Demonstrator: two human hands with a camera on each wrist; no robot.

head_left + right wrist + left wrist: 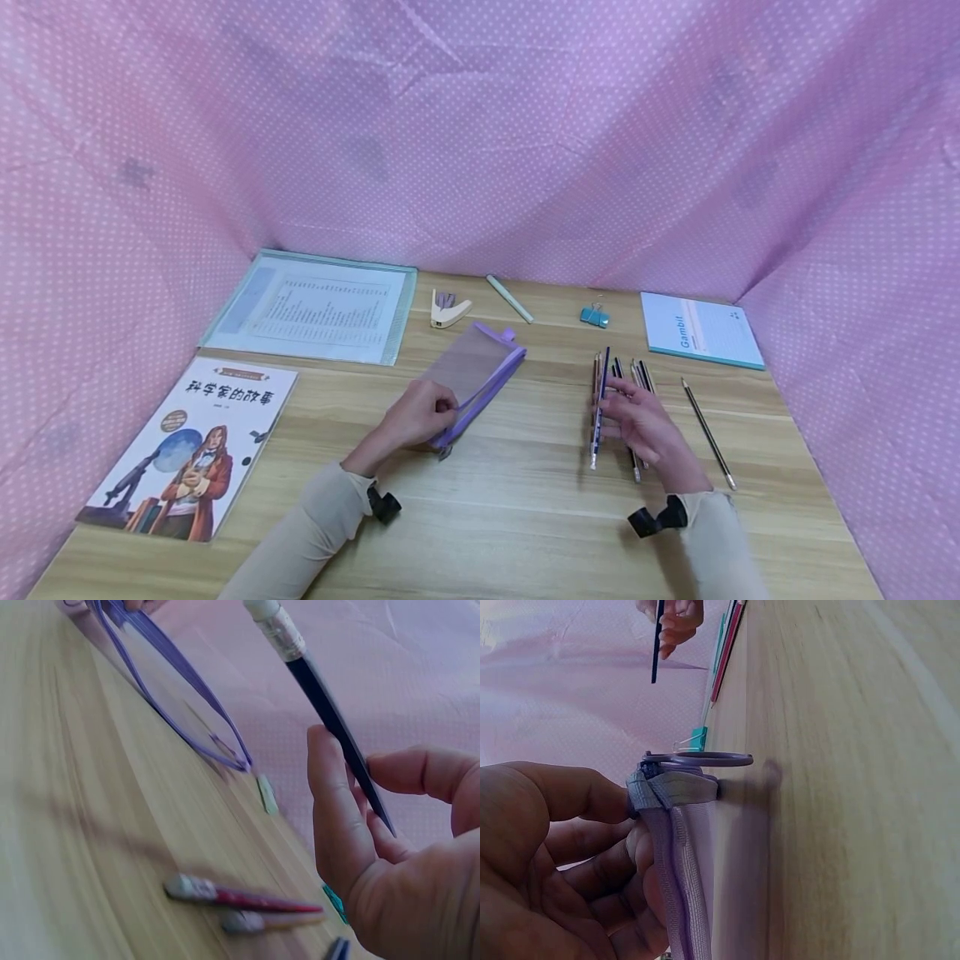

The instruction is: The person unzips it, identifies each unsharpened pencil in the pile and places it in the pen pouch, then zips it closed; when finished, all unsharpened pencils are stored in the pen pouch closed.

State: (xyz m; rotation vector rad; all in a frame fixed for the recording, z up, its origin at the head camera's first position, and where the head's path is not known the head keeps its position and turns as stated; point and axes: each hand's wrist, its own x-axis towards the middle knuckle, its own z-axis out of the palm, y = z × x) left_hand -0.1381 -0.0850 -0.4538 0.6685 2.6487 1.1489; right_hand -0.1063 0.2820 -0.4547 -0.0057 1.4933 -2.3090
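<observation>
A purple mesh zip pouch [472,362] lies left of the table's middle, its mouth spread apart. My left hand [422,412] pinches the pouch's near end at the zipper edge; the left wrist view shows thumb and fingers on the zipper tape [676,862], close to a purple ring [705,759]. Raised over the table, my right hand [641,423] pinches a dark blue pencil [600,408] between thumb and fingers. Its white eraser end [281,630] points toward me. Beneath and behind that hand lie several pencils [643,375], partly hidden by it.
One black pencil [708,433] lies apart at right. Along the back are a stapler [450,312], a pale green pen [510,298], a teal binder clip [595,316] and a notebook [701,329]. A document folder [311,308] and a book [191,450] lie at left.
</observation>
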